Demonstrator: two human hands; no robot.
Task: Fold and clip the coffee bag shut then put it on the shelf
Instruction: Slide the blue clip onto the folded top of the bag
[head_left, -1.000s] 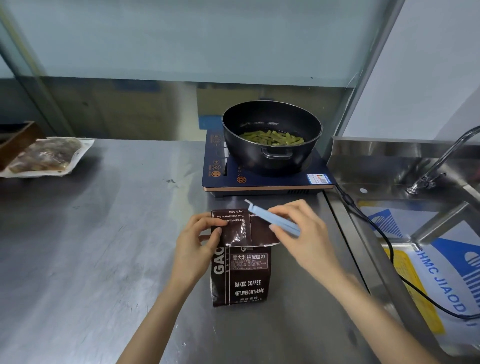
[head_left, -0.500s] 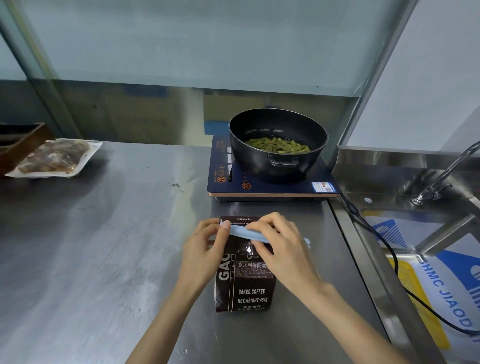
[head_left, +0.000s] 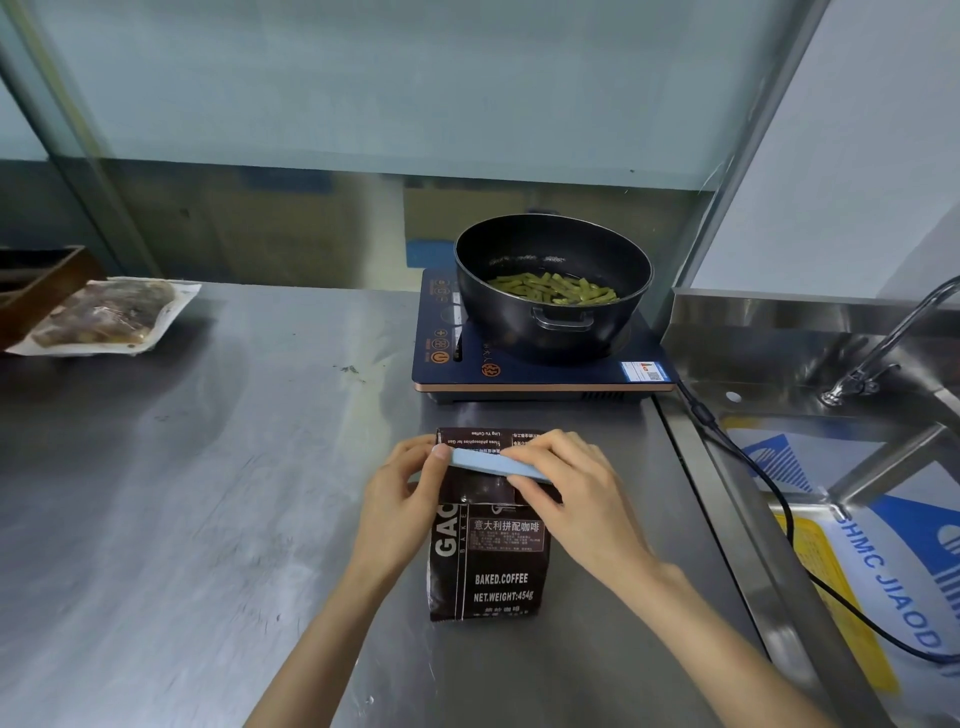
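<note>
A dark brown coffee bag (head_left: 488, 566) lies flat on the steel counter (head_left: 208, 493), its top folded over toward me. A light blue clip (head_left: 488, 461) lies across the fold. My left hand (head_left: 400, 499) pinches the clip's left end and the bag's left edge. My right hand (head_left: 571, 499) presses its fingers down on the right part of the clip and covers that end. No shelf is in view.
An induction hob (head_left: 519, 371) with a black pot (head_left: 550, 291) of green beans stands just behind the bag. A sealed food pack (head_left: 109, 317) and a dark wooden tray (head_left: 31, 280) lie far left. A sink (head_left: 857, 519) with a tap and a black cable (head_left: 769, 488) are at the right.
A second ago my right hand held the clip open above the folded bag. It came down across the fold, and both hands now press on it.
</note>
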